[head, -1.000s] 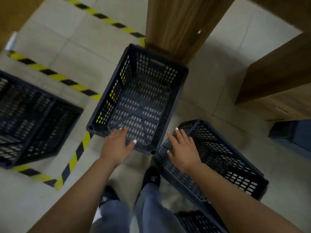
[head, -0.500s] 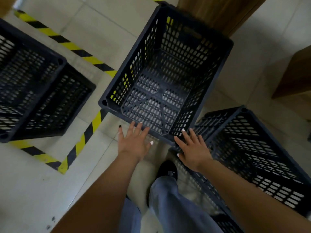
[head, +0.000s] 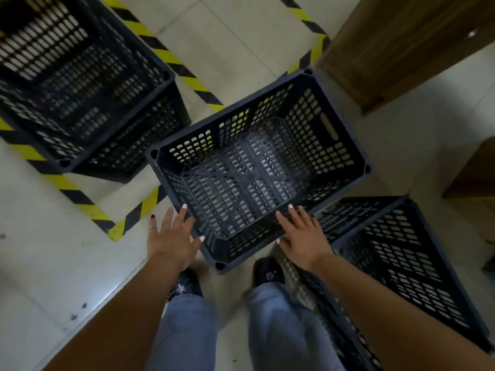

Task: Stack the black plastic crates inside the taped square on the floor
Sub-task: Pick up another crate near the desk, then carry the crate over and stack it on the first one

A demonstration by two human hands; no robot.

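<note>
A black perforated crate [head: 345,151] stands on the floor in the middle, turned diagonally, its near corner between my feet. My left hand [head: 171,236] is spread open at its near-left wall, fingers apart. On the near-right rim my right hand [head: 302,236] lies flat and open. At the upper left a stack of black crates [head: 80,84] sits inside the yellow-and-black taped square [head: 192,81]. Another black crate [head: 396,250] lies at the lower right, under my right forearm.
Wooden furniture [head: 396,44] rises at the upper right, close to the middle crate's far corner. More wood [head: 474,172] stands at the right edge. My two shoes [head: 187,285] are planted just behind the middle crate on pale floor tiles.
The view has dropped closer and swung left. The middle crate now looks turned diagonally. Both hands stay open at its near edge, further apart than before.
</note>
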